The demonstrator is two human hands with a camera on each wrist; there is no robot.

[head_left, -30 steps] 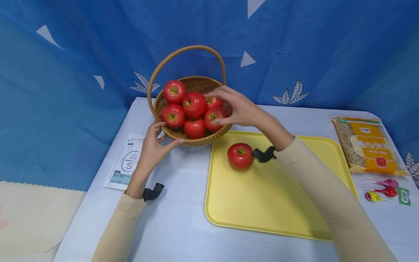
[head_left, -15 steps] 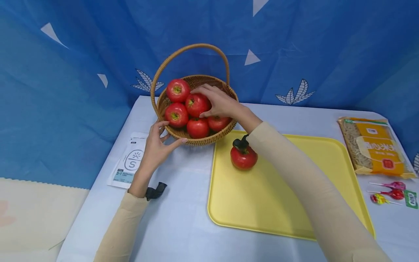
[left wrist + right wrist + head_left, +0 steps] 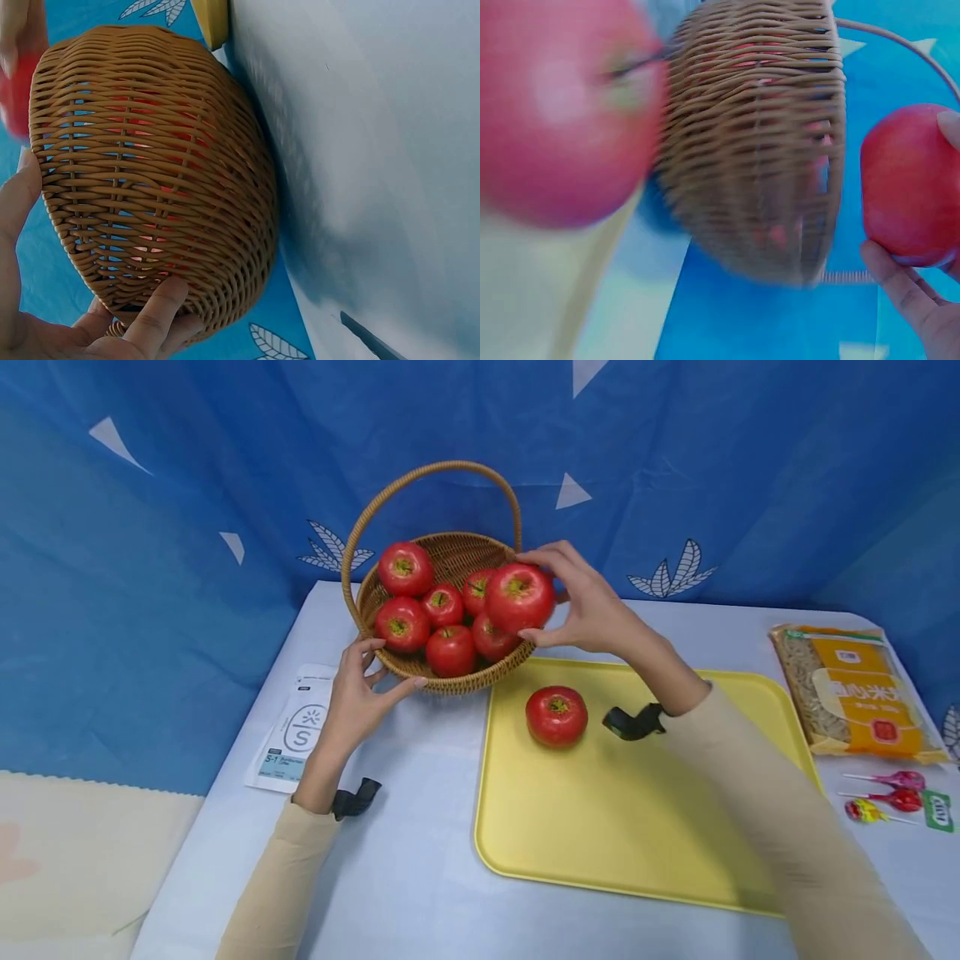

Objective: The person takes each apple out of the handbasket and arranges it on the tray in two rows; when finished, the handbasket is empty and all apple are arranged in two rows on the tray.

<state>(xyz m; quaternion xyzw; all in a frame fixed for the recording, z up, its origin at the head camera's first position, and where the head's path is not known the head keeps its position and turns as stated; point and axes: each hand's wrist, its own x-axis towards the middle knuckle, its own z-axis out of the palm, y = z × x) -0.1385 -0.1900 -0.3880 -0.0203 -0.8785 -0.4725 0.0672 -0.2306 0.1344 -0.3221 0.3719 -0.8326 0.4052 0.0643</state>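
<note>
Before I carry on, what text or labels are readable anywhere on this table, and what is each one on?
"S": large letter in a circle on the white packet left of the basket.
"S-1": on that packet's blue label; the smaller print beside it is too small to read.
Orange noodle bag: printed characters, too blurred to read.
Green tag by the lollipops: white lettering, too small to read.

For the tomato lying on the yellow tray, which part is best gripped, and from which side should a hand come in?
Grip the tomato on the tray around its widest round sides, coming down from above. It sits stem side up and alone on the flat yellow tray, with free room around it, so fingers can likely close on opposite flanks. The right hand already holds another tomato that way.
</note>
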